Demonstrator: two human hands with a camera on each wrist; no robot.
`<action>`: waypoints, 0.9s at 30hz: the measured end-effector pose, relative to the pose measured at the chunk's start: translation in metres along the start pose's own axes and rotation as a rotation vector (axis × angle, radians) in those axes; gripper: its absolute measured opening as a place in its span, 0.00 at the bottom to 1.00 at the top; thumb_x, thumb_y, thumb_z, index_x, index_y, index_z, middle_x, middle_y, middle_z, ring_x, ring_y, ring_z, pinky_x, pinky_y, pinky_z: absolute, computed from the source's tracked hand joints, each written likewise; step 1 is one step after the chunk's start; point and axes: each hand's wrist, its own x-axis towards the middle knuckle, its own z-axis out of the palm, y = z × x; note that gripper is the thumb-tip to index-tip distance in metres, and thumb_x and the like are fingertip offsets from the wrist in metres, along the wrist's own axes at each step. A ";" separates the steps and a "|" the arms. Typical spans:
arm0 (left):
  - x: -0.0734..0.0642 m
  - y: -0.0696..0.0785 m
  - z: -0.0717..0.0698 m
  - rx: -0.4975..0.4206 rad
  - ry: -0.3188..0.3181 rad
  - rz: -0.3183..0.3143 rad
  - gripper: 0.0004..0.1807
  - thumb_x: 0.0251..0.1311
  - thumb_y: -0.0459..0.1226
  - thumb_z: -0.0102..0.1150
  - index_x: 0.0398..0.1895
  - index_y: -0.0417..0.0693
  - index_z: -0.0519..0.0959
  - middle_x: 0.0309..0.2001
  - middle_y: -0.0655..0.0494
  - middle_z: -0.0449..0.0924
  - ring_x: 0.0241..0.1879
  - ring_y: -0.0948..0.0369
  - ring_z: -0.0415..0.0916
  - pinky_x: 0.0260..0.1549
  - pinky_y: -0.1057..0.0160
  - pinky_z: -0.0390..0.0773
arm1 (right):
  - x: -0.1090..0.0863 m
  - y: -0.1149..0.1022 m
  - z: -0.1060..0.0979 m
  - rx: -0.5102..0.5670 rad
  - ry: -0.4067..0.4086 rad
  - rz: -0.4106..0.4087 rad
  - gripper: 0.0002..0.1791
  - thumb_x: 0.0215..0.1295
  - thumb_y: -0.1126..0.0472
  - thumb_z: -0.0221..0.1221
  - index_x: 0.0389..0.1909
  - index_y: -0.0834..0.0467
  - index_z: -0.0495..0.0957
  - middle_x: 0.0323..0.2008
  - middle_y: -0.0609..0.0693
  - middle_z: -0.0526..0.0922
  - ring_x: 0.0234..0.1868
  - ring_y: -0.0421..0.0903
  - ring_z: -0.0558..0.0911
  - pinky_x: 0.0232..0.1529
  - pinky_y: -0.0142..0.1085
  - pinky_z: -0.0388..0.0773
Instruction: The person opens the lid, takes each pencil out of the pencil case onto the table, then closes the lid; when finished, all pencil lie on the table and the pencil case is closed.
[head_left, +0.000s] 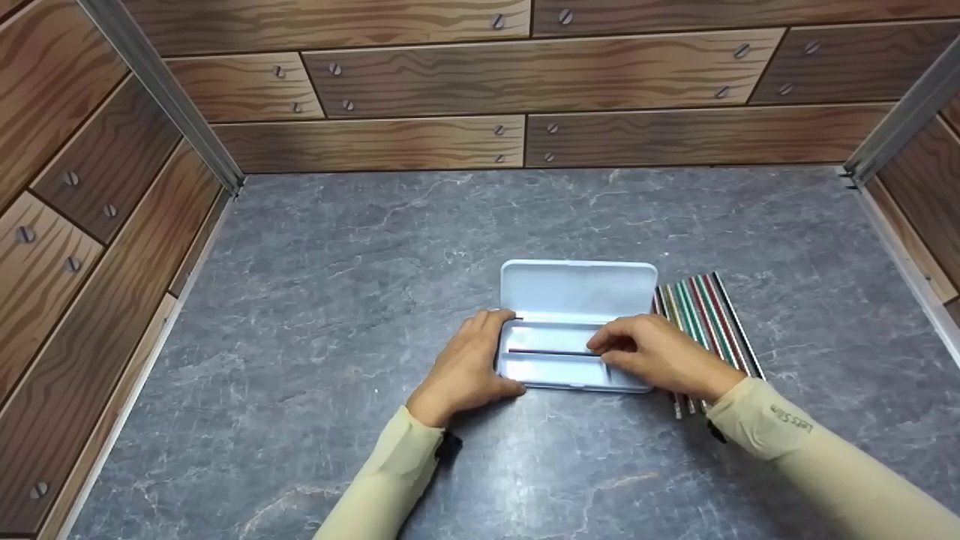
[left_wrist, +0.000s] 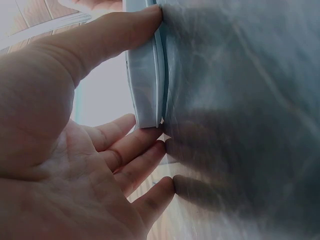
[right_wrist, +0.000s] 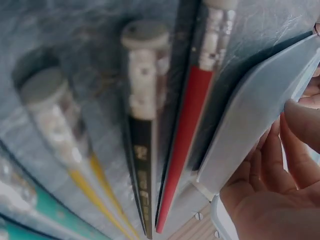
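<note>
An open pale-blue pencil case (head_left: 577, 292) lies on the table, its lid leaning back. A thin dark-red pencil (head_left: 551, 351) lies lengthwise inside it. My left hand (head_left: 469, 367) holds the case's left end, thumb at the near edge and fingers at the far corner. In the left wrist view the case's end wall (left_wrist: 144, 85) sits between thumb and fingers. Over the case's right part, my right hand (head_left: 660, 352) has its thumb and index finger curled at the pencil's right end. That end is hidden by the fingers.
Right of the case, a row of pencils (head_left: 705, 311) in red, green, gold and black lies partly under my right wrist. Close up there are a red pencil (right_wrist: 187, 120) and a black pencil (right_wrist: 142, 150), eraser ends nearest. Wood-patterned walls (head_left: 420, 82) border the grey marbled table (head_left: 360, 247).
</note>
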 end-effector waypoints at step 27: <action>0.000 -0.005 0.004 0.013 0.033 0.069 0.53 0.48 0.40 0.90 0.77 0.41 0.70 0.68 0.42 0.79 0.68 0.42 0.77 0.71 0.43 0.79 | -0.025 0.007 -0.020 0.173 0.240 0.125 0.13 0.71 0.67 0.72 0.54 0.58 0.93 0.50 0.57 0.94 0.47 0.32 0.86 0.50 0.23 0.84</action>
